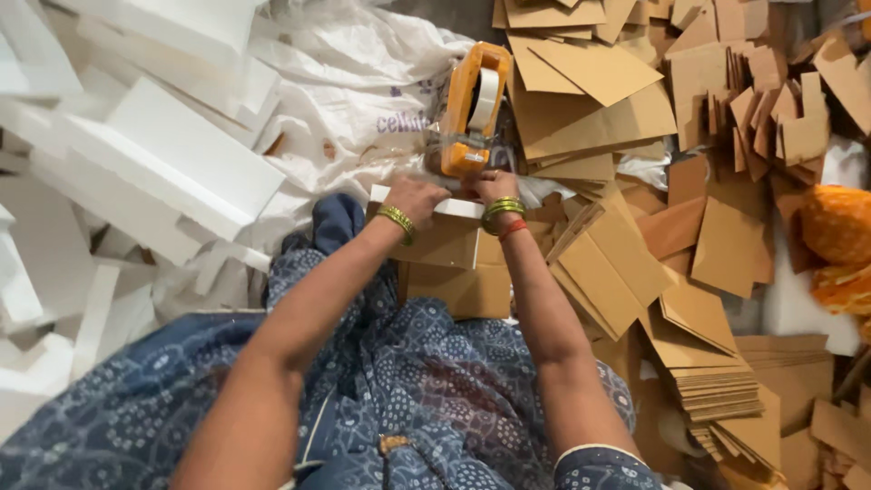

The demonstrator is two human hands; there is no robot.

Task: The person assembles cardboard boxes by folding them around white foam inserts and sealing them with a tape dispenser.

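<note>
Both my left hand and right hand grip the foam-topped cardboard bundle, orange tape dispenser right behind.

An orange plastic tape dispenser with a white tape roll stands tilted just beyond a flat brown cardboard box, whose far edge carries a white foam strip.

fingers: hidden behind tape dispenser | foam block: mostly covered by hands
</note>
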